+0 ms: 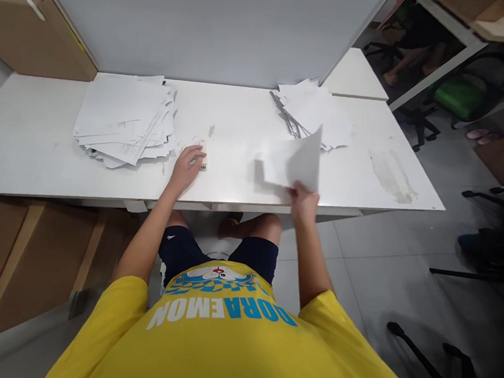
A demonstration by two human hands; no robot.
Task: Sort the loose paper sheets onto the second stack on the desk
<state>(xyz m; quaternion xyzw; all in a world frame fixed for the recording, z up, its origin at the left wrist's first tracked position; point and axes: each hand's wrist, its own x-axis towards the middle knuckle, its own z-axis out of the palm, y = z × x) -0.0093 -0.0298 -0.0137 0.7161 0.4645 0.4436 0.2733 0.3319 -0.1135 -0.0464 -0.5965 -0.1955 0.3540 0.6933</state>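
My left hand [186,169] rests on the white desk with its fingers bent. The fingertips lie on a small whitish oblong object [203,158] with a dark mark at its near end; its kind is unclear. In my right hand [304,204] a white sheet of paper [295,160] is pinched by its near edge. The paper stands partly raised and bent, and whether it is more than one sheet I cannot tell. Left of my left hand lies a thick, uneven pile of printed papers [123,116]. A smaller, fanned-out paper pile [311,109] lies beyond my right hand.
A grey panel [211,30] rises along the back of the desk [231,113]. A brown board [38,30] stands at the back left. Open brown shelving [44,255] sits below left. Beyond the desk's right end are a green chair [457,99] and another person's legs [405,61].
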